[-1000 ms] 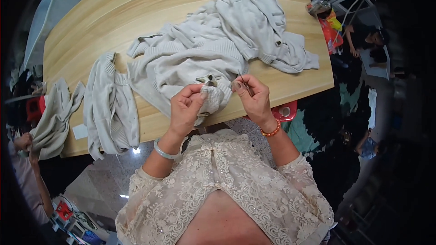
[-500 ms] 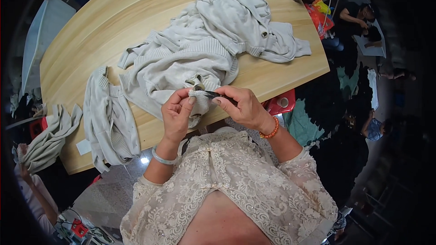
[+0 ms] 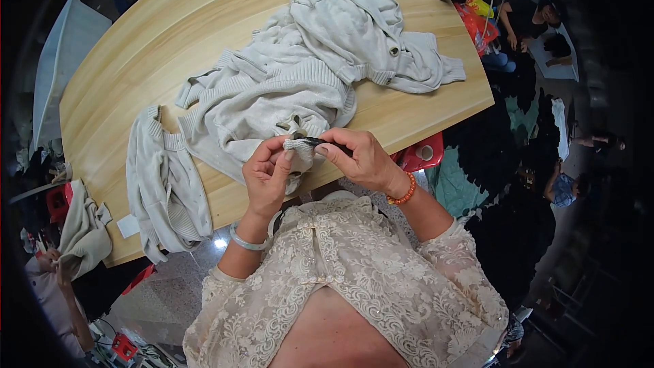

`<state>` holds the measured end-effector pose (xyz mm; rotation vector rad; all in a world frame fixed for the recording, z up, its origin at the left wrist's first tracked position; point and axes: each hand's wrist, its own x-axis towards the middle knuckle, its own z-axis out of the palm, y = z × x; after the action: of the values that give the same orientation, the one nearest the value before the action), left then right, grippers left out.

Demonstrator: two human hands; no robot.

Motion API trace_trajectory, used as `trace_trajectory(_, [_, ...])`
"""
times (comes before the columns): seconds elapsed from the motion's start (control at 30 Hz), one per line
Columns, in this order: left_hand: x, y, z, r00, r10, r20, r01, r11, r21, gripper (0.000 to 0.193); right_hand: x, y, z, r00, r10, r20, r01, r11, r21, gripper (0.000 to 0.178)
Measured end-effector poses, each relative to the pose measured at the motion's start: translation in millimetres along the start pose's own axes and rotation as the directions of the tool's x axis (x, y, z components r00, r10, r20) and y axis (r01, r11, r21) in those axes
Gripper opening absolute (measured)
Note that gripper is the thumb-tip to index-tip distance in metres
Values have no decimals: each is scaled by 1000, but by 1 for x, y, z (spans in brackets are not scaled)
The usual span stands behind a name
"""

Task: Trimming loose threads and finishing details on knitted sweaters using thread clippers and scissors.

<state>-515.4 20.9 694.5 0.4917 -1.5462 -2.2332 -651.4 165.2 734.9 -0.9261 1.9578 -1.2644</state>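
Observation:
A light grey knitted cardigan (image 3: 272, 119) with ribbed edges lies bunched on the table, its near part drawn to the table's front edge. My left hand (image 3: 268, 176) is closed, pinching a strip of this knit between thumb and fingers. In my right hand (image 3: 366, 163) is a slim black tool (image 3: 313, 141), its tip touching the pinched knit; most of it is hidden by the fingers, so its exact kind cannot be told. Dark buttons show on the cloth just beyond and below the pinch.
More grey cardigans lie on the wooden table (image 3: 129, 68): one at the back (image 3: 347, 17), another at the left (image 3: 167, 184). A red stool (image 3: 407, 159) with a cup (image 3: 424, 153) stands right of the table. Dark garments (image 3: 507, 232) heap beyond it. Other people work around.
My hands stay nearly in place, the black tool's tip slightly further onto the knit. At the far left, a co-worker's grey garment has shifted and hangs differently.

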Motion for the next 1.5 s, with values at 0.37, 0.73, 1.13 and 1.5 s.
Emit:
trace_trajectory(0.37, [4, 0, -2, 1000, -10, -10, 10, 1000, 2, 26, 9, -1, 0, 999, 11, 39, -12, 999, 34, 21])
trace_trajectory(0.73, [6, 1, 0, 1000, 14, -16, -13, 998, 67, 26, 11, 4, 3, 998, -10, 57, 5, 995, 101, 22])
trace_trajectory(1.13, [4, 1, 2, 1000, 12, -13, -11, 1000, 24, 26, 9, 10, 1, 983, 6, 181, -78, 916, 393, 25])
trace_trajectory(1.5, [2, -12, -9, 1000, -2, 14, 2, 998, -62, 26, 7, 14, -1, 981, -5, 194, -56, 950, 307, 23])
